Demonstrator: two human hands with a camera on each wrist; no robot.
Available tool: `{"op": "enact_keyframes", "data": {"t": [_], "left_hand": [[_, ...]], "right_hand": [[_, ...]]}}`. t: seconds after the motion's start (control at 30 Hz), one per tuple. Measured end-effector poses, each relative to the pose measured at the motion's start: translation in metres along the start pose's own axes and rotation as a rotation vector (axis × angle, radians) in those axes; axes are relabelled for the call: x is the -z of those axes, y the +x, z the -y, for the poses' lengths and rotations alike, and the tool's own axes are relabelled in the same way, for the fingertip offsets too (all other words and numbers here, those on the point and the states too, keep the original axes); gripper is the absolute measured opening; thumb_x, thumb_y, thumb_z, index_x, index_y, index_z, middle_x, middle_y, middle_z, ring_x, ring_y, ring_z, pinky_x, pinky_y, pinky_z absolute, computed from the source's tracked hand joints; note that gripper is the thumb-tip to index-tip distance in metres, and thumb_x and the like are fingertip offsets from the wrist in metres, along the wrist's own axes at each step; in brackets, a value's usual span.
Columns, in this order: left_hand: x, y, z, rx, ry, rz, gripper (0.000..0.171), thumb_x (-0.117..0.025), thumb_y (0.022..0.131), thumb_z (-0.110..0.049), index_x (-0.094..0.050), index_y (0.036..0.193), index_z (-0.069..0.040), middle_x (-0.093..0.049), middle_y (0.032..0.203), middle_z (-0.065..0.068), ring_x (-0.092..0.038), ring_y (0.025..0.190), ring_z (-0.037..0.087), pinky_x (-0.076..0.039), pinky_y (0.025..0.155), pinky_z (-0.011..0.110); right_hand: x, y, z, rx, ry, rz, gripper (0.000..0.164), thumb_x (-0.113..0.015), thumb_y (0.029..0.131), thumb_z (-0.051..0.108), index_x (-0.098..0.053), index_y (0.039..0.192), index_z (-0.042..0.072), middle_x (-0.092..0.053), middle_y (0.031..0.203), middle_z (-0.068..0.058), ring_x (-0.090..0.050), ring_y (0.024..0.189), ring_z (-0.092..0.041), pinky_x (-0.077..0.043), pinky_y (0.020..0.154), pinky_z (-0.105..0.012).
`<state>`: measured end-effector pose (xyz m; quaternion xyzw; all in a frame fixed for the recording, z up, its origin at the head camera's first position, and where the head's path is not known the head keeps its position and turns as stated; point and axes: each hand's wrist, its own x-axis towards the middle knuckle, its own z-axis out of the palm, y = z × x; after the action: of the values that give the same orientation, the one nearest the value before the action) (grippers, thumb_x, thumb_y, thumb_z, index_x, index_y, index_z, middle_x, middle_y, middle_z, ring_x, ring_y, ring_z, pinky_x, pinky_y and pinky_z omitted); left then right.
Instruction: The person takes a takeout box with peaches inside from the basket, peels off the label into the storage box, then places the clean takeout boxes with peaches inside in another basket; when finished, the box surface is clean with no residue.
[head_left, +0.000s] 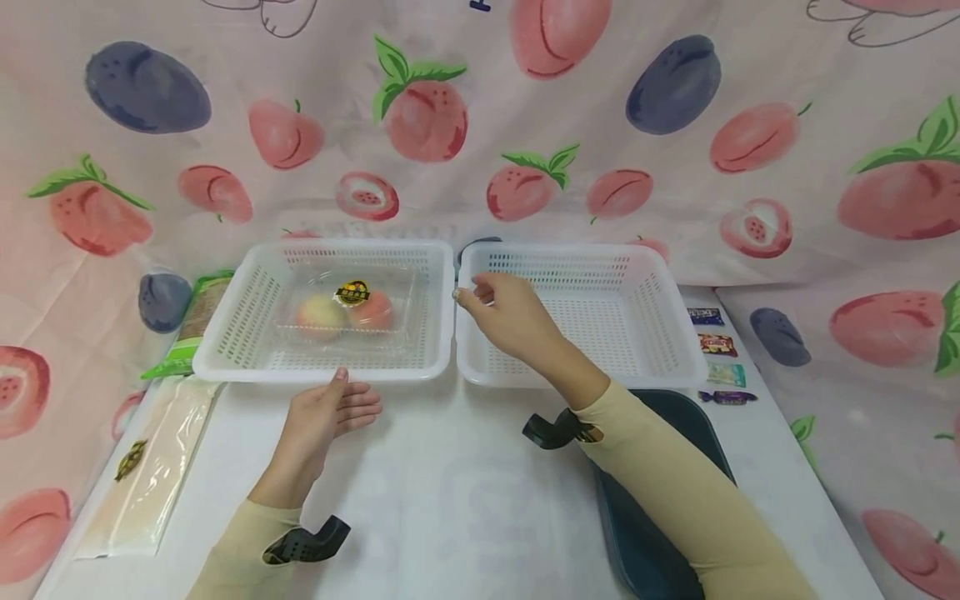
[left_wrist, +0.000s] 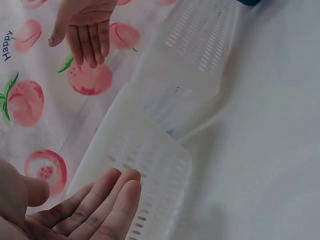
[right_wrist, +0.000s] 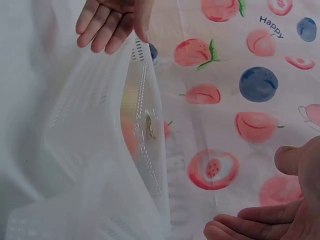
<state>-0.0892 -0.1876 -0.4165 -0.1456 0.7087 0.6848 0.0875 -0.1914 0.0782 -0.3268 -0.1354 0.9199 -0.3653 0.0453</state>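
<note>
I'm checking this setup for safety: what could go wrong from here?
The left grip is close to the front of the left basket; a knock might shift it and jostle the fruit in the box. The right grip hangs over the right basket near its left rim, so lowering could bump that rim. The right sleeve crosses over the tray and might drag it.

Long beige sleeves (head_left: 667,467), bent black wrist cameras (head_left: 318,542) on both, bare fingers (left_wrist: 120,210)
</note>
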Motion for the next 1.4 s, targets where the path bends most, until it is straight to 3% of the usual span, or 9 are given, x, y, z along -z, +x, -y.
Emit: {"op": "enact_keyframes", "data": {"t": [0.27,0.53,0.63,0.77,1.1,1.4], "left_hand": [[0.001,0.01,0.007,0.028,-0.061,0.01,0.064,-0.036,0.116,-0.037,-0.052,0.137,0.021,-0.073,0.121,0.027,-0.078,0.091,0.012,-0.065,0.087,0.029],[0.004,0.015,0.011,0.025,-0.064,0.001,0.066,-0.036,0.115,-0.039,-0.051,0.139,0.021,-0.07,0.125,0.03,-0.078,0.093,0.012,-0.064,0.088,0.028],[0.004,0.015,0.012,0.025,-0.071,0.0,0.065,-0.036,0.115,-0.038,-0.051,0.138,0.021,-0.071,0.124,0.03,-0.078,0.093,0.013,-0.064,0.088,0.029],[0.004,0.016,0.013,0.017,-0.097,0.01,0.065,-0.037,0.115,-0.037,-0.05,0.139,0.022,-0.072,0.122,0.029,-0.079,0.093,0.014,-0.064,0.089,0.03],[0.004,0.017,0.013,0.011,-0.131,0.013,0.064,-0.04,0.115,-0.036,-0.051,0.137,0.023,-0.077,0.112,0.021,-0.079,0.092,0.015,-0.064,0.089,0.031],[0.003,0.017,0.013,0.009,-0.139,0.016,0.064,-0.042,0.114,-0.036,-0.051,0.137,0.023,-0.078,0.112,0.021,-0.079,0.091,0.015,-0.064,0.088,0.031]], "right_hand": [[-0.022,0.018,0.016,-0.04,0.036,0.028,0.054,-0.061,0.106,0.043,-0.063,0.139,0.0,-0.073,0.123,-0.014,-0.07,0.111,-0.025,-0.062,0.095,-0.041],[-0.053,0.035,0.03,-0.038,0.011,0.077,0.053,-0.059,0.107,0.042,-0.065,0.137,-0.001,-0.071,0.13,-0.015,-0.069,0.116,-0.026,-0.063,0.095,-0.042],[-0.063,0.041,0.033,-0.035,0.012,0.1,0.047,-0.058,0.107,0.042,-0.072,0.116,-0.001,-0.073,0.098,-0.011,-0.068,0.088,-0.02,-0.06,0.072,-0.03],[-0.073,0.046,0.036,-0.052,0.025,0.111,0.044,-0.059,0.107,0.043,-0.065,0.086,0.004,-0.048,0.066,-0.001,-0.046,0.059,-0.014,-0.036,0.05,-0.024],[-0.092,0.056,0.036,-0.122,0.011,0.086,0.038,-0.062,0.106,0.039,-0.065,0.087,0.006,-0.055,0.067,-0.003,-0.055,0.056,-0.012,-0.042,0.045,-0.021],[-0.104,0.064,0.035,-0.128,-0.055,0.093,0.043,-0.061,0.106,0.029,-0.05,0.067,0.013,-0.049,0.06,0.0,-0.051,0.051,-0.012,-0.039,0.043,-0.021]]}}
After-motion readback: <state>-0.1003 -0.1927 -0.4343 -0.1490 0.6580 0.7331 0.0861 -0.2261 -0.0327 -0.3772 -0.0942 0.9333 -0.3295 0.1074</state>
